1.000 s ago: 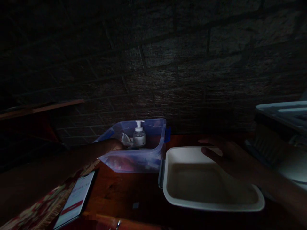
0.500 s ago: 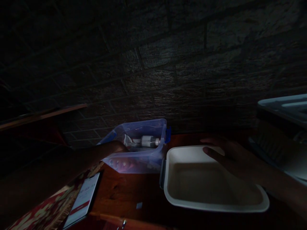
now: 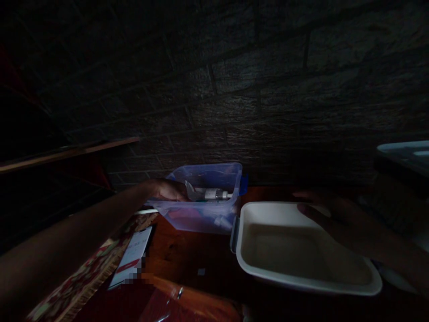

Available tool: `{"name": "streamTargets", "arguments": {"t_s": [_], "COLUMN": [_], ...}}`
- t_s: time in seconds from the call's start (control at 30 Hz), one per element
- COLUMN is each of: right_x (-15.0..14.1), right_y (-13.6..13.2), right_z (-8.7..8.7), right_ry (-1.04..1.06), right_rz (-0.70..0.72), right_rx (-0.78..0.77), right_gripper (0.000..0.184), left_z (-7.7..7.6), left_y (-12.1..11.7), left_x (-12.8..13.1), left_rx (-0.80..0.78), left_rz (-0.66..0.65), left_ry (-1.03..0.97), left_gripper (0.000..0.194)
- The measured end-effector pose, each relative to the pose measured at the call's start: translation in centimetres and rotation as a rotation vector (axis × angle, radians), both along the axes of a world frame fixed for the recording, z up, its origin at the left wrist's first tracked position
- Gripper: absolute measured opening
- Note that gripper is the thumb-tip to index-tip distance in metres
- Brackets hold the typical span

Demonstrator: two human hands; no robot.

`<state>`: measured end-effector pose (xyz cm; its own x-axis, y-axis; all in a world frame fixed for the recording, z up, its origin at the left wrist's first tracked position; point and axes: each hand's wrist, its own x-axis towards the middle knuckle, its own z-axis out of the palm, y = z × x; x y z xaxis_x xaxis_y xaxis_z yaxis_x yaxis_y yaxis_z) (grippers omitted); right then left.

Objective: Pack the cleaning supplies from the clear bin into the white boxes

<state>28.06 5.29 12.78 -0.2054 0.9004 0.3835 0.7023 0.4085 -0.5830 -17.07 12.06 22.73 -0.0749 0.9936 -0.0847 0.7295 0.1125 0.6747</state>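
Note:
My left hand point(image 3: 170, 190) reaches over the left side of a translucent bluish plastic bin point(image 3: 201, 217). Its fingertips dip behind the near rim, so I cannot see whether they hold anything. Inside the bin, just right of that hand, lie a crumpled whitish wrapper point(image 3: 191, 191) and a small clear bottle with a white label point(image 3: 211, 194). My right hand point(image 3: 335, 221) rests across the far right rim of an off-white rectangular tub point(image 3: 284, 279), thumb and finger stretched apart. The tub's inside appears bare, though the light is very dim.
A phone point(image 3: 132, 252) with a lit screen lies on a patterned fringed cloth at left. A small pale scrap point(image 3: 201, 271) is on the wooden surface point(image 3: 177, 250). Behind stands a dark brick wall point(image 3: 234, 112); a shelf edge point(image 3: 83, 152) juts in at left, a lidded box point(image 3: 405, 150) stands right.
The view has turned a little to the left. My left hand has come up slightly, so its back now shows above the bin's rim. My right hand stays at the tub's rim.

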Motion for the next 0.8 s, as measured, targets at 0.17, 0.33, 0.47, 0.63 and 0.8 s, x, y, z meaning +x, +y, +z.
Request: {"name": "streamTargets", "arguments": {"t_s": [0.17,0.33,0.47,0.63,0.8], "right_x": [-0.2,-0.2,-0.1,-0.2,-1.2], "right_y": [-0.5,-0.7,-0.7,-0.8,-0.7], "right_z": [0.4,0.5,0.4,0.5,1.0], "right_ry": [-0.002,-0.031,-0.03,0.015,0.321], "right_rz": [0.009,0.03,0.043,0.067,0.12], "right_rx": [0.014,0.047,0.053,0.077,0.006], "right_gripper": [0.053,0.048,0.044,0.04,0.053], "left_z": [2.1,4.9,6.5,7.0,6.0], "left_y": [0.9,1.3,1.5,1.4,-0.2], "left_x": [-1.6,-1.2,0.3,4.7,11.9], "left_rx": [-0.252,-0.121,0.019,0.183,0.241], "left_rz": [-0.159,-0.203,-0.243,-0.308,-0.533], "left_ry": [-0.01,-0.11,-0.165,-0.267,-0.489], "left_gripper": [0.011,0.02,0.019,0.011,0.034]}}
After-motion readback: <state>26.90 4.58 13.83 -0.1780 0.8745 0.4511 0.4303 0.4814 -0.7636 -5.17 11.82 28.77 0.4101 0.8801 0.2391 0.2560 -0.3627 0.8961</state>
